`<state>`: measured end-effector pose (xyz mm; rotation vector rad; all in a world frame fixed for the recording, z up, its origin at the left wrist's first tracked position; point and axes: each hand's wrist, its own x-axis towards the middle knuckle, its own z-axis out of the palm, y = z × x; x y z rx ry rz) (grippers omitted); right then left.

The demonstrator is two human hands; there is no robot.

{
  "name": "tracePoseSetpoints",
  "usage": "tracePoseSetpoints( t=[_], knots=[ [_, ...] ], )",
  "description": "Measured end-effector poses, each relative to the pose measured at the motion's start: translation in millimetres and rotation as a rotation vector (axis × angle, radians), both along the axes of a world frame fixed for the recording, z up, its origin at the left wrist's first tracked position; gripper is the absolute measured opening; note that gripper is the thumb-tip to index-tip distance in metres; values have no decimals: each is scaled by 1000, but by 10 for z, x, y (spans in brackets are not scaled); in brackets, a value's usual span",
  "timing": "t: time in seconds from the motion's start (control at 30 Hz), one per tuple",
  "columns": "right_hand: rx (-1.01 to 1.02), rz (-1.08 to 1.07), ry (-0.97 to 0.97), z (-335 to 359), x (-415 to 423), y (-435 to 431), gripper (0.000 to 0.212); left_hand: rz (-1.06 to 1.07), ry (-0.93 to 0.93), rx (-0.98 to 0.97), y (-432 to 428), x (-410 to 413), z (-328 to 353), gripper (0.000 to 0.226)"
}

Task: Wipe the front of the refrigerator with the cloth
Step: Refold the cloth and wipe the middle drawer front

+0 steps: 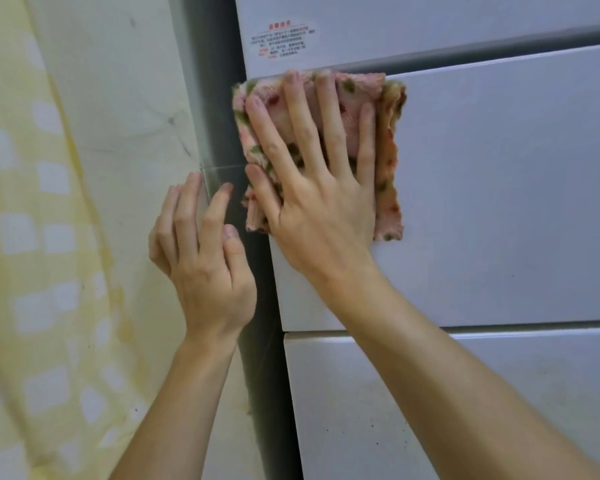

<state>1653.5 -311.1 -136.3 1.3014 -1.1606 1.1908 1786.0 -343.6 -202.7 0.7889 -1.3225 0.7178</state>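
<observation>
The white refrigerator (499,202) fills the right of the view, its front split by grey gaps into three panels. A folded pink cloth with green and red spots (388,150) lies flat against the upper left corner of the middle panel. My right hand (312,188) presses on the cloth with fingers spread, covering most of it. My left hand (205,258) rests on the grey side of the refrigerator (219,116), fingers loosely apart, holding nothing.
A pale wall (125,98) runs along the refrigerator's left side. A yellow and white checked curtain (32,237) hangs at the far left. A label with red print (283,39) is stuck on the top panel.
</observation>
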Motion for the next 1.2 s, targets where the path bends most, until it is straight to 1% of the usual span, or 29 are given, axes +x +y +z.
tracePoseSetpoints(
  t=[0.1,0.23,0.3,0.37,0.43,0.6,0.7,0.8,0.93,1.0,1.1,1.2],
  knots=[
    [37,25,98,-432,-31,55,51,-25,18,-19,-53,33,-23,44],
    [194,-6,216,-1271,-211,187,56,-35,-13,24,-50,3,-137,49],
    [235,-25,246,-1479,-362,245,58,-62,-27,40,0,-68,-185,51],
    [237,-15,245,-1468,-511,284,58,-87,-49,42,60,-172,-221,51],
    [189,-29,208,-1291,-667,319,57,-110,-80,42,118,-293,-249,51],
    [9,-44,6,-332,-830,271,53,-66,-66,69,186,-548,-213,51],
    [-28,-51,-35,-90,-785,226,52,-60,-13,65,208,-612,-154,47],
    [14,-48,3,-388,-822,264,52,-66,11,50,229,-630,-107,43],
    [127,-79,91,-1233,-973,367,56,-44,-8,51,258,-681,-115,44],
    [160,-86,135,-1519,-1111,406,56,2,-26,63,299,-756,-170,47],
    [175,-63,166,-1539,-1244,439,54,50,-7,97,357,-875,-259,52],
    [81,-52,88,-1077,-1370,446,50,34,-29,113,397,-972,-296,54]
  ],
)
